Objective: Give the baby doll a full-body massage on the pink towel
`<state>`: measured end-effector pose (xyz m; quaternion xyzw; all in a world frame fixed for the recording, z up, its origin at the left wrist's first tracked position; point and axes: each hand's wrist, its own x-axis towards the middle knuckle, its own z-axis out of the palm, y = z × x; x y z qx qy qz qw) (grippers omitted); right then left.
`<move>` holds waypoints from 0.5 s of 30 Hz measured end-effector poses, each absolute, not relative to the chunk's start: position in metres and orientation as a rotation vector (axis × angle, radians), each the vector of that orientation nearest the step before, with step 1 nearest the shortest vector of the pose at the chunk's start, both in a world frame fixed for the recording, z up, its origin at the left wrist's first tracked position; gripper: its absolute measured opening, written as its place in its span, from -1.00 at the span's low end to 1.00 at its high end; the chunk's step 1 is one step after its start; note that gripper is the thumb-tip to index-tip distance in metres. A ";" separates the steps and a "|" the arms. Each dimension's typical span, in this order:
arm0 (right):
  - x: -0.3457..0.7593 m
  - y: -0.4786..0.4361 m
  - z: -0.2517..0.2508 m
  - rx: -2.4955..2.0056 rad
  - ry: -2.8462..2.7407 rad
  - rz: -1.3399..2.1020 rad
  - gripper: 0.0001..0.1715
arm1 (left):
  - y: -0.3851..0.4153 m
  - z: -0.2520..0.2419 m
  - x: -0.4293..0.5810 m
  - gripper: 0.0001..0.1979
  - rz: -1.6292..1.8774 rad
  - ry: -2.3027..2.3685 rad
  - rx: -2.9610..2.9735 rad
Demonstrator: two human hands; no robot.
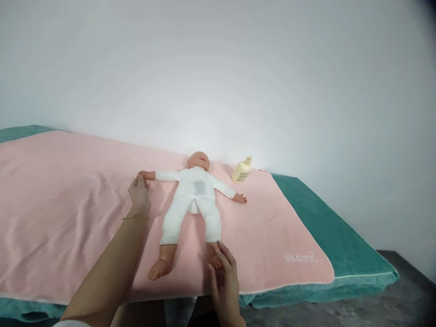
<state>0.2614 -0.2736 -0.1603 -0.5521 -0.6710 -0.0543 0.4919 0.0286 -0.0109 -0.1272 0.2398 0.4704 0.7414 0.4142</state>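
A baby doll (195,185) with a white cloth body lies on its back on a pink blanket (265,236), arms spread and legs toward me. My left hand (139,193), with a bracelet at the wrist, has its fingers closed on the doll's hand at the left. Near the front edge, my right hand (226,281) is at the doll's foot on the right, its thumb and fingers apart around the foot and touching it. A pale yellow pump bottle (241,171) stands tilted on the blanket, right of the doll's head.
The pink blanket covers most of a green padded surface (320,227), which shows at the right, the far left and along the front edge. A pale wall (218,72) rises directly behind. Grey floor (368,309) shows at the lower right.
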 end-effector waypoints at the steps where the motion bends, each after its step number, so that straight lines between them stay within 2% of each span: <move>1: 0.262 -0.271 -0.157 -1.332 -1.628 -0.143 -0.49 | -0.012 -0.125 0.030 -0.72 1.894 1.192 0.609; 9: 0.268 -0.240 -0.130 -1.256 -1.603 -0.240 -0.46 | -0.026 -0.104 0.039 -0.68 1.958 1.175 0.925; 15: 0.266 -0.217 -0.120 -1.179 -1.521 -0.206 -0.45 | -0.034 -0.099 0.052 -0.68 1.730 1.184 1.270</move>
